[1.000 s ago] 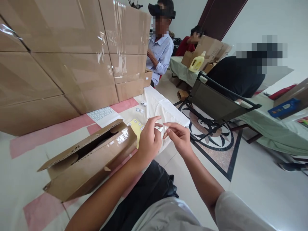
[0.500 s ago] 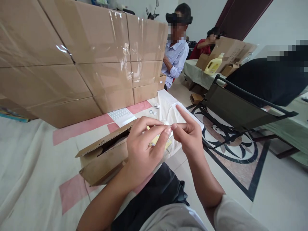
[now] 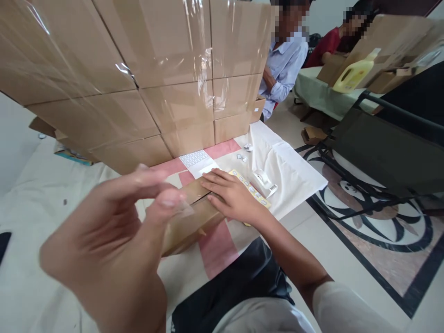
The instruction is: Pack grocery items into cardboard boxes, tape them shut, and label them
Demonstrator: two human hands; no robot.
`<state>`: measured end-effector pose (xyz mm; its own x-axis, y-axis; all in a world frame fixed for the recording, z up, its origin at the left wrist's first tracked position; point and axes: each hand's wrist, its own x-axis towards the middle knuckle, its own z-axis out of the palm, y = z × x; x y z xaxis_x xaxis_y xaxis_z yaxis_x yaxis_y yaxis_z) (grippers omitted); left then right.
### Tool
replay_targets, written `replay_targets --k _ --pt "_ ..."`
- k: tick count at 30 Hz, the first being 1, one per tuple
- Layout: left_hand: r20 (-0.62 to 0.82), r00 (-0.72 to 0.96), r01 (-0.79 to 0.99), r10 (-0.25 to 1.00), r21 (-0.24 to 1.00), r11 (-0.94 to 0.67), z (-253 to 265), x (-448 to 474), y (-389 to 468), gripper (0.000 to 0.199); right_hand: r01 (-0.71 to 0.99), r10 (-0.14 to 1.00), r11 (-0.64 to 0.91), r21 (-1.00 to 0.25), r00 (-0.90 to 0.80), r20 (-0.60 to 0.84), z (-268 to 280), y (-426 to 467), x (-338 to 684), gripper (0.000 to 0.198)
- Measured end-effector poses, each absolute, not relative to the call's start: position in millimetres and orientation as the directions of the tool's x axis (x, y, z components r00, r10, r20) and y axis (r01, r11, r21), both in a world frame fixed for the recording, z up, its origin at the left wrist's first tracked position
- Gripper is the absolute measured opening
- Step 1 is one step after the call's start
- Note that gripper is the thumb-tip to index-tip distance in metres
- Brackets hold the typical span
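My left hand (image 3: 111,240) is raised close to the camera, thumb and forefinger pinched on a small piece of clear tape (image 3: 186,209). My right hand (image 3: 237,198) lies flat with fingers stretched over the top of a long cardboard box (image 3: 197,226). The box's top flaps are down, and a seam shows between them. Just beyond my right hand are a white tape dispenser (image 3: 264,182) and a yellow strip of labels (image 3: 255,192). Part of the box is hidden behind my left hand.
A wall of stacked, taped cartons (image 3: 180,60) stands along the table's back. A printed white sheet (image 3: 197,162) and small pieces (image 3: 242,157) lie before it. Another person in a light blue shirt (image 3: 287,60) is beyond. A folding chair (image 3: 391,134) stands to the right.
My hands have parted from their shared pinch. The left has come nearer with the tape; the right has moved down onto the box, whose raised flaps are now down. The view has shifted left.
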<state>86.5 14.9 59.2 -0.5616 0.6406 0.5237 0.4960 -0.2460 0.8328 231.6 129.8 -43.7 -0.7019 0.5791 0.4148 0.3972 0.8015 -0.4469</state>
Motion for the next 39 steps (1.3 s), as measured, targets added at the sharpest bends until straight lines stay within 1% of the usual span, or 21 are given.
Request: replay_targets --k 2,3,5,6,7,9,11,12,13,14,16,17,18,22,26,29,33,35,39 --pt "0.456 -0.584 0.485 0.672 0.859 -0.162 47 80 18 0.011 0.393 0.585 0.793 -0.465 -0.704 0.403 -50 132 228 0.042" --pt "0.408 -0.564 0.482 0.719 0.869 -0.115 40 74 20 0.013 0.393 0.593 0.787 -0.477 -0.696 0.405 -52 132 227 0.042" --pt "0.283 -0.439 0.498 0.853 0.867 -0.031 24 58 24 0.018 0.390 0.606 0.775 -0.498 -0.682 0.409 -55 131 228 0.042" --pt "0.228 -0.379 0.513 0.897 0.859 -0.002 18 50 26 0.022 0.385 0.611 0.769 -0.510 -0.675 0.413 -55 130 228 0.041" --pt "0.170 -0.326 0.527 0.930 0.849 0.030 12 43 28 0.029 0.379 0.615 0.765 -0.520 -0.670 0.416 -55 130 229 0.041" --pt "0.074 -0.251 0.547 0.965 0.833 0.079 7 32 29 0.053 0.367 0.618 0.760 -0.536 -0.663 0.423 -56 129 229 0.040" --pt "0.029 -0.202 0.561 0.979 0.822 0.092 7 26 31 0.076 0.360 0.625 0.754 -0.550 -0.652 0.429 -57 129 229 0.039" --pt "0.020 -0.178 0.574 0.984 0.814 0.087 9 24 31 0.080 0.356 0.628 0.750 -0.558 -0.647 0.432 -57 129 229 0.039" --pt "0.019 -0.159 0.589 0.987 0.804 0.079 11 23 32 0.075 0.352 0.631 0.747 -0.565 -0.643 0.434 -58 130 228 0.039" --pt "0.017 -0.149 0.602 0.989 0.795 0.077 12 23 33 0.062 0.348 0.634 0.744 -0.571 -0.638 0.437 -58 130 228 0.039" --pt "-0.003 -0.142 0.609 0.990 0.788 0.090 15 22 35 0.029 0.342 0.636 0.742 -0.577 -0.632 0.444 -59 130 228 0.039" --pt "-0.015 -0.139 0.605 0.990 0.791 0.097 16 22 35 0.015 0.340 0.637 0.741 -0.579 -0.629 0.446 -59 130 228 0.039" --pt "-0.023 -0.129 0.600 0.991 0.794 0.096 16 21 36 0.009 0.340 0.639 0.739 -0.582 -0.627 0.445 -60 130 228 0.039" --pt "-0.043 -0.050 0.616 0.998 0.785 0.065 15 18 38 0.014 0.337 0.651 0.726 -0.600 -0.619 0.440 -60 129 227 0.039" --pt "-0.063 -0.014 0.624 0.998 0.780 0.058 7 18 40 0.016 0.334 0.651 0.727 -0.600 -0.611 0.450 -61 129 226 0.038" --pt "-0.057 -0.027 0.611 0.998 0.789 0.061 0 21 41 0.014 0.333 0.655 0.725 -0.603 -0.607 0.451 -61 129 226 0.037" --pt "-0.022 -0.054 0.615 0.998 0.787 0.051 -6 25 42 0.006 0.322 0.661 0.713 -0.623 -0.604 0.445 -61 128 226 0.037" --pt "-0.005 -0.083 0.614 0.997 0.787 0.055 -7 27 43 0.007 0.318 0.662 0.712 -0.626 -0.601 0.447 -61 128 226 0.037" --pt "-0.014 -0.131 0.578 0.991 0.811 0.088 -10 27 45 0.012 0.312 0.659 0.715 -0.626 -0.598 0.456 -62 129 226 0.037"
